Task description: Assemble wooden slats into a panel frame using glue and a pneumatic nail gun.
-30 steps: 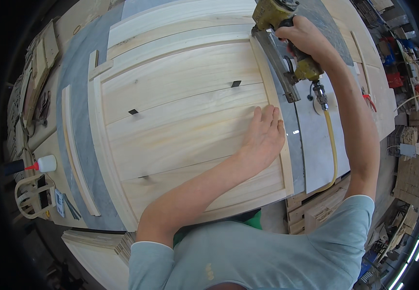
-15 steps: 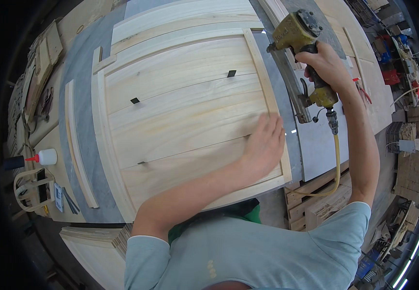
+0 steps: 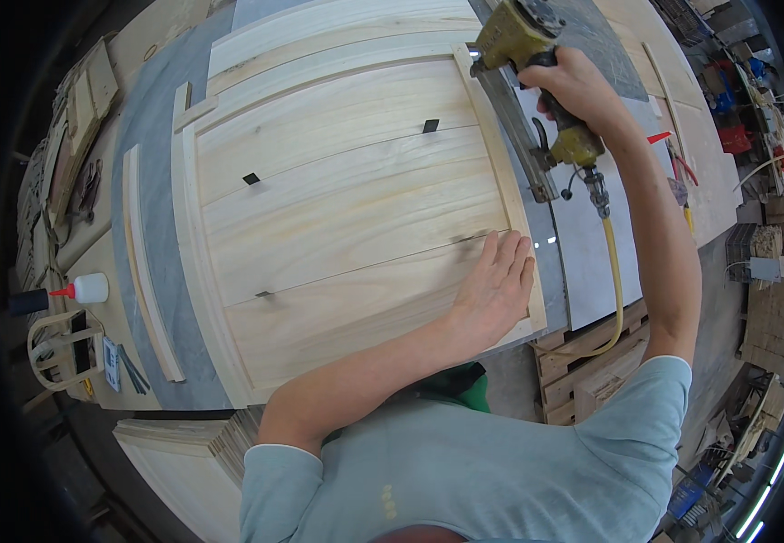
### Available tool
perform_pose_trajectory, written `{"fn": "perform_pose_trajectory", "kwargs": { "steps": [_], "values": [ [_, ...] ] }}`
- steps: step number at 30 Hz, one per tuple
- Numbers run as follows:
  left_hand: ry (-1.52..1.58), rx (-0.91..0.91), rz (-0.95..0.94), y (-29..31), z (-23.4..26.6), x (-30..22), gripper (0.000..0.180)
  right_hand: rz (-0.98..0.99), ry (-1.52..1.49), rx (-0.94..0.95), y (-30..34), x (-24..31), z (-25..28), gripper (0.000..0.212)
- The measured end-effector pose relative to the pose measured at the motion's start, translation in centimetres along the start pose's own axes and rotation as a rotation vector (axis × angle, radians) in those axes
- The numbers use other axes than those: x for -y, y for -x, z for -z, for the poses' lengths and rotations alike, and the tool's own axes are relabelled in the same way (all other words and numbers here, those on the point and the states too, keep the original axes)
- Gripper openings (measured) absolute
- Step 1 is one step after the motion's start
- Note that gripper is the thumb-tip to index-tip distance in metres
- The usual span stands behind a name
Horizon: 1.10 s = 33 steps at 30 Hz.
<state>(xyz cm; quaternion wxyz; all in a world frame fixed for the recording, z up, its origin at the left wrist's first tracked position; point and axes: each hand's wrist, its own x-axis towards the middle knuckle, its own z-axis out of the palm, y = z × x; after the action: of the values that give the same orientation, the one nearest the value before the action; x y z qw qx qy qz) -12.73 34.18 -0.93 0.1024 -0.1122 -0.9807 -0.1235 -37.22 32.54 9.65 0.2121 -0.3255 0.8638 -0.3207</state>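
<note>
A pale wooden panel (image 3: 346, 195) made of several planks lies flat, framed by narrow strips. My left hand (image 3: 496, 290) rests with fingers stretched on the right frame strip (image 3: 491, 145), near the panel's near right corner. My right hand (image 3: 577, 90) is wrapped round the handle of a yellow-and-black pneumatic nail gun (image 3: 500, 36). The gun's long magazine reaches along the outer side of the right strip, and its nose is close to that strip's far end; whether they touch cannot be made out. A yellow air hose (image 3: 616, 271) hangs from the handle. Small black tabs (image 3: 431, 126) stick up between the planks.
Left of the panel lie a loose wooden strip (image 3: 149, 271) and a white glue bottle (image 3: 91, 288) with a red tip. Red-handled pliers (image 3: 684, 168) lie to the right. Stacked boards (image 3: 184, 462) stand below the table's near left, and a pallet (image 3: 573, 371) at the near right.
My right hand has brought the nail gun left and farther away, closer to the right frame strip. My left hand has slid slightly nearer to me along the strip.
</note>
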Motion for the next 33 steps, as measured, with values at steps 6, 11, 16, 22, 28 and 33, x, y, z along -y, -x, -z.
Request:
{"fn": "perform_pose_trajectory", "kwargs": {
  "steps": [6, 11, 16, 22, 28, 33],
  "values": [
    [0.002, -0.003, 0.006, 0.0, 0.1, 0.3, 0.045, 0.023, 0.123, 0.019, -0.5, 0.8, -0.4, 0.027],
    [0.004, -0.026, 0.011, 0.2, -0.4, 0.2, 0.044, -0.018, 0.037, 0.008, 2.8, 0.3, -0.5, 0.027],
    [0.007, -0.067, 0.022, 0.0, -0.8, 0.6, 0.05, 0.002, 0.029, 0.018, 3.7, -0.3, -0.8, 0.028],
    [0.06, -0.08, 0.008, 0.5, -1.4, 0.3, 0.042, -0.094, 0.01, -0.016, 8.7, 0.6, 0.1, 0.028],
    [-0.041, -0.111, 0.016, 0.8, -1.3, 0.1, 0.056, -0.087, 0.001, -0.033, 10.9, 0.1, -0.4, 0.028],
    [-0.07, -0.118, -0.038, 2.1, -0.8, -1.8, 0.044, -0.079, 0.042, -0.027, 10.8, -1.7, -1.0, 0.031]
  ]
}}
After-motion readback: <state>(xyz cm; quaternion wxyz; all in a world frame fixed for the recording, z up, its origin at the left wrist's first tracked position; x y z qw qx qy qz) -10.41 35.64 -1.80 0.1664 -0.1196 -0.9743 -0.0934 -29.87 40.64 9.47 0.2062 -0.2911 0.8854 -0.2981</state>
